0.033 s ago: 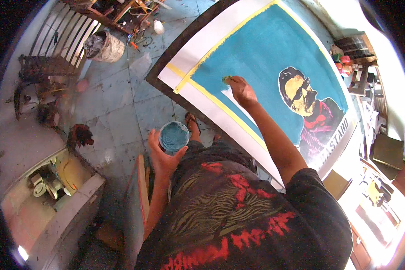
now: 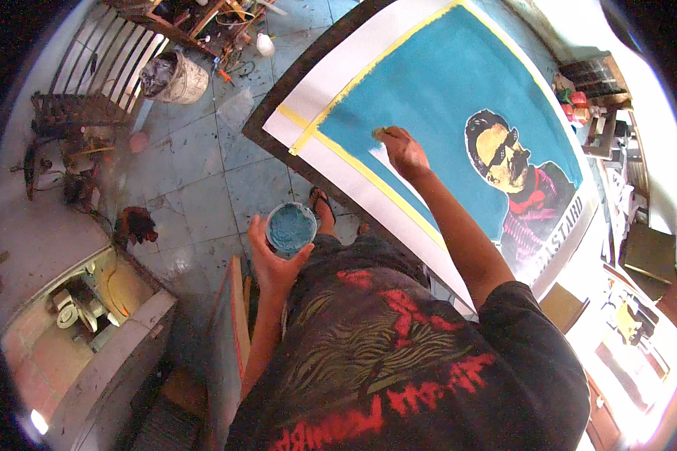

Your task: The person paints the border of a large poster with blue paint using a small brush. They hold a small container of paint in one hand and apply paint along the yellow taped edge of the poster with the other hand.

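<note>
My left hand (image 2: 275, 263) is wrapped round a round tub of teal-blue paint (image 2: 292, 228), held upright with its mouth facing up. Pinched in my right hand (image 2: 405, 153) is a small greenish piece (image 2: 380, 134); whether it is a sponge or a brush head I cannot tell. It touches the teal field of a large canvas (image 2: 414, 83), near the lower left part of that field. A narrow unpainted white strip (image 2: 384, 159) shows beside my wrist. Yellow tape (image 2: 340, 149) borders the field, and a portrait in sunglasses (image 2: 496, 154) fills the canvas's right side.
A dark board (image 2: 254, 129) sticks out past the canvas's left edge. On the blue tiled floor (image 2: 203, 177) stand a paint-stained bucket (image 2: 184, 81) and a slatted bench (image 2: 101, 56). A low ledge with a recess (image 2: 139, 323) lies at lower left; cluttered shelves (image 2: 598, 83) stand at right.
</note>
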A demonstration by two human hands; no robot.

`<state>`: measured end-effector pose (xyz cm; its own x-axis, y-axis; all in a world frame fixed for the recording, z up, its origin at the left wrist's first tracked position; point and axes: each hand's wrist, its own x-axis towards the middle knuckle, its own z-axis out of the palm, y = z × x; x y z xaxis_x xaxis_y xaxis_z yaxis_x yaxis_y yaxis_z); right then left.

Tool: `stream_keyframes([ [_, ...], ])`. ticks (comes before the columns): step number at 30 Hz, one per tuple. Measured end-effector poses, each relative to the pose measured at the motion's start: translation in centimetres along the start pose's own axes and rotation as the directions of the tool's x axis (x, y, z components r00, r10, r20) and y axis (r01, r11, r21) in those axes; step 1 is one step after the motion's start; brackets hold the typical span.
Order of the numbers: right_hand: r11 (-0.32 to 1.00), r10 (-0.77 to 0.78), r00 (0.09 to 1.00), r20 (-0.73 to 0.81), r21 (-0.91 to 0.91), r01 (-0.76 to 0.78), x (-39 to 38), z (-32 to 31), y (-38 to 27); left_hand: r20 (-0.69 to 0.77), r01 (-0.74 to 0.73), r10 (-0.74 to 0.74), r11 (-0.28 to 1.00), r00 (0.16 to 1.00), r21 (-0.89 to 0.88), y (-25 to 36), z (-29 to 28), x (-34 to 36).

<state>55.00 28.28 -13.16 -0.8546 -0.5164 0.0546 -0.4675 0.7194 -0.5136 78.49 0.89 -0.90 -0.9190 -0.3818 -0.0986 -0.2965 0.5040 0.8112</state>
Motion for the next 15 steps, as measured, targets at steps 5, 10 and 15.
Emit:
stream_keyframes([
  [5, 0.998, -0.004, 0.999, 0.053, 0.068, 0.001, -0.5, 0.8, 1.2, -0.018, -0.062, 0.062, 0.998, 0.998, 0.026, 0.8, 1.1, -0.7],
  [10, 1.000, 0.004, 0.990, 0.138, 0.025, -0.007, 1.6, 0.0, 0.0, -0.038, -0.044, 0.045, 0.999, 0.998, 0.019, 1.0, 1.6, -1.9],
  [15, 0.998, -0.069, 0.985, 0.159, 0.002, 0.069, 3.7, 1.8, 1.1, -0.020, -0.040, 0.041, 0.999, 0.999, 0.027, 1.0, 1.7, -2.8],
])
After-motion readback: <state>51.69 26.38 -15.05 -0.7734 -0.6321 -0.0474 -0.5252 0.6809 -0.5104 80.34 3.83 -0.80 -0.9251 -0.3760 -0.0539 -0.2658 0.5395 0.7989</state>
